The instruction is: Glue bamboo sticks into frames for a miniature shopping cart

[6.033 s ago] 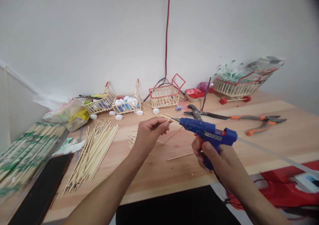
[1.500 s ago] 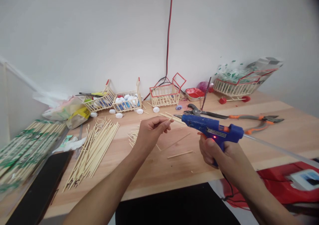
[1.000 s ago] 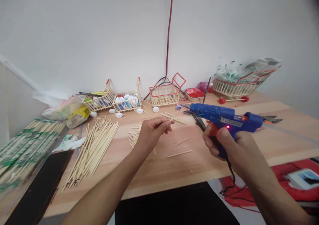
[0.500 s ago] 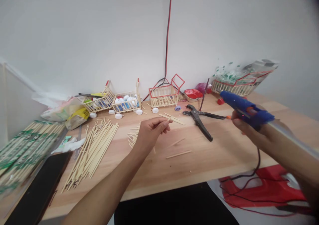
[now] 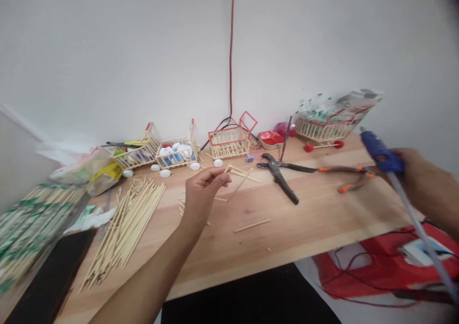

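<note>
My left hand (image 5: 202, 190) is raised over the middle of the wooden table (image 5: 315, 218), its fingers pinched on a thin short wooden stick (image 5: 227, 169). My right hand (image 5: 421, 183) is at the far right edge of the table, wrapped round a blue glue gun (image 5: 382, 154) whose nozzle points away to the back. A clear glue stick (image 5: 419, 230) trails from the gun's rear toward me. The glue gun is well apart from the stick in my left hand.
A pile of long bamboo sticks (image 5: 127, 223) lies left; wrapped chopsticks (image 5: 21, 228) are further left. Small stick carts (image 5: 229, 142) line the wall, a larger cart (image 5: 328, 125) at back right. Black cutters (image 5: 278, 175) and orange-handled pliers (image 5: 344, 175) lie mid-table. Loose sticks (image 5: 251, 225) are scattered.
My right hand has swung the glue gun away from the stick tip, out to the table's right edge. My left hand stays pinched on the stick, nearly still. The view has shifted slightly.
</note>
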`<action>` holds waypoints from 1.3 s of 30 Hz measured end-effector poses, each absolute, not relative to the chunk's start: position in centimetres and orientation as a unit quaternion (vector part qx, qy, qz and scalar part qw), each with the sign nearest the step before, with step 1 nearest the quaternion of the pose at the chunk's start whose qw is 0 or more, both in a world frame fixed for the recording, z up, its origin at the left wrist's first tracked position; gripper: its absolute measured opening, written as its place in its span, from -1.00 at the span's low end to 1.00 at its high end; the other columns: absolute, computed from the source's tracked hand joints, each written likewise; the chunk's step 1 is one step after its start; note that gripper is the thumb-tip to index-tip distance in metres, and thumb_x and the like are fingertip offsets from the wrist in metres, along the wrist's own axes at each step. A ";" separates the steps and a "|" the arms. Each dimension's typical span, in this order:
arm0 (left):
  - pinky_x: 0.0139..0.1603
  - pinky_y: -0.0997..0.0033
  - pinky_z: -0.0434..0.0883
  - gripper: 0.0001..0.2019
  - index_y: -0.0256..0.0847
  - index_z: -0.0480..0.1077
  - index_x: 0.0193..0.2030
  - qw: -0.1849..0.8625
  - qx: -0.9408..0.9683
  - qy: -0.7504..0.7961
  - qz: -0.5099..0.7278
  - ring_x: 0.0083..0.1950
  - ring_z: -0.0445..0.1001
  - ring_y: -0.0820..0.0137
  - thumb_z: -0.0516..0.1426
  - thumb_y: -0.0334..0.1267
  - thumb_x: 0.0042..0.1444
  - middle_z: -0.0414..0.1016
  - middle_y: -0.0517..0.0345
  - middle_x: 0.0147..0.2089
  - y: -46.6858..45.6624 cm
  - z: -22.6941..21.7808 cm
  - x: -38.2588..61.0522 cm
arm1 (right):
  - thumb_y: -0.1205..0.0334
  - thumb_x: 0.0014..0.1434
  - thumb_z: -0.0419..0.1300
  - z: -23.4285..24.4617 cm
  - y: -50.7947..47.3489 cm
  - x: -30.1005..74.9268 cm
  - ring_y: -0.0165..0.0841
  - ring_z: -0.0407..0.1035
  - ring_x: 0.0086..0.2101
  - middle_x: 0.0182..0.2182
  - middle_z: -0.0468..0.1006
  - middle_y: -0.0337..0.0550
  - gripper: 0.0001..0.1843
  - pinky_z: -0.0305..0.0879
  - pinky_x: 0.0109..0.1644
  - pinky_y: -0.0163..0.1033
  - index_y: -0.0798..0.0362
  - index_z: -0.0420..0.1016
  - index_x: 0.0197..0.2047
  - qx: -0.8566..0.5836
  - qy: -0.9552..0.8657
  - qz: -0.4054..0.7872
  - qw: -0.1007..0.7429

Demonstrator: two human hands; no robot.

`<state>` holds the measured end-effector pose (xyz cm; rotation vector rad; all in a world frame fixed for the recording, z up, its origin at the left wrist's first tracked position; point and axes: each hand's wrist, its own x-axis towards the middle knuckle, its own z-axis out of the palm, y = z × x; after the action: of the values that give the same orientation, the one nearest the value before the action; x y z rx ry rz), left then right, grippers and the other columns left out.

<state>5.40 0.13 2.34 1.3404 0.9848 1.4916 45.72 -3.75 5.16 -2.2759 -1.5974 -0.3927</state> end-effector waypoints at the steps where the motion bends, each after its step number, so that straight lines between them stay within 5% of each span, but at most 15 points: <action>1: -0.28 0.45 0.46 -0.81 -0.22 0.60 -0.23 0.432 0.534 0.395 0.610 -0.38 0.50 0.46 0.30 -0.22 0.00 0.59 0.14 -0.41 0.1 2.4 5.4 | 0.21 0.20 0.14 4.4 -3.6 46.4 -0.16 0.48 -0.38 -0.18 0.60 0.22 -0.61 0.23 -0.39 -0.19 0.18 0.39 0.06 -0.808 -0.562 -0.100 0.147; 4: -0.30 0.48 0.45 -0.83 -0.20 0.60 -0.25 0.411 0.525 0.390 0.635 -0.39 0.50 0.48 0.32 -0.24 -0.01 0.61 0.14 -0.36 0.0 2.6 5.4 | 0.21 0.24 0.03 2.3 -3.4 48.1 -0.07 0.47 -0.17 -0.08 0.54 0.27 -0.62 0.26 -0.21 -0.16 0.16 0.30 0.09 -0.778 -0.613 -0.046 0.133; 12: -0.28 0.51 0.45 -0.88 -0.17 0.60 -0.27 0.419 0.535 0.373 0.632 -0.37 0.51 0.50 0.31 -0.27 0.01 0.60 0.17 -0.39 0.1 2.6 5.3 | 0.32 0.21 0.06 1.0 -2.8 49.6 -0.11 0.43 -0.13 -0.13 0.52 0.23 -0.81 0.24 -0.08 -0.15 0.13 0.39 -0.11 -0.702 -0.704 -0.004 0.109; 19: -0.27 0.52 0.44 -0.87 -0.15 0.61 -0.28 0.434 0.525 0.374 0.629 -0.35 0.52 0.49 0.33 -0.24 -0.02 0.61 0.17 -0.39 0.2 2.3 5.4 | 0.47 0.17 0.02 1.4 -1.1 50.6 -0.18 0.43 -0.11 -0.13 0.55 0.24 -0.64 0.20 -0.02 -0.14 0.25 0.48 0.00 -0.694 -0.717 -0.012 0.067; 30: -0.23 0.46 0.43 -0.84 -0.17 0.61 -0.27 0.436 0.528 0.377 0.624 -0.30 0.51 0.45 0.31 -0.20 0.01 0.60 0.13 -0.37 0.6 1.9 5.2 | 0.38 0.10 0.20 1.9 -1.6 52.4 -0.06 0.37 0.09 0.12 0.44 0.31 -0.44 0.23 0.13 -0.10 0.23 0.40 0.20 -0.686 -0.727 -0.003 0.035; 35: -0.25 0.49 0.41 -0.85 -0.17 0.61 -0.28 0.427 0.541 0.374 0.621 -0.34 0.48 0.48 0.30 -0.19 0.03 0.59 0.16 -0.40 0.5 2.1 5.2 | 0.13 0.24 0.13 5.1 -3.7 44.5 -0.06 0.39 0.04 0.07 0.51 0.08 -0.64 0.26 0.11 0.02 -0.01 0.50 0.08 -0.573 -0.807 -0.097 0.108; 39: -0.24 0.48 0.41 -0.85 -0.18 0.61 -0.27 0.420 0.544 0.369 0.626 -0.31 0.50 0.45 0.28 -0.18 0.05 0.59 0.15 -0.39 0.4 2.2 5.2 | 0.21 0.29 0.09 4.5 -5.9 32.9 -0.22 0.45 -0.08 -0.07 0.57 -0.04 -0.73 0.33 0.01 -0.11 -0.07 0.51 0.01 -0.410 -0.901 0.028 0.141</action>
<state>5.17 0.43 2.18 1.3646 0.9238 1.5690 32.92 -5.86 4.55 -1.1845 -2.6015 0.0813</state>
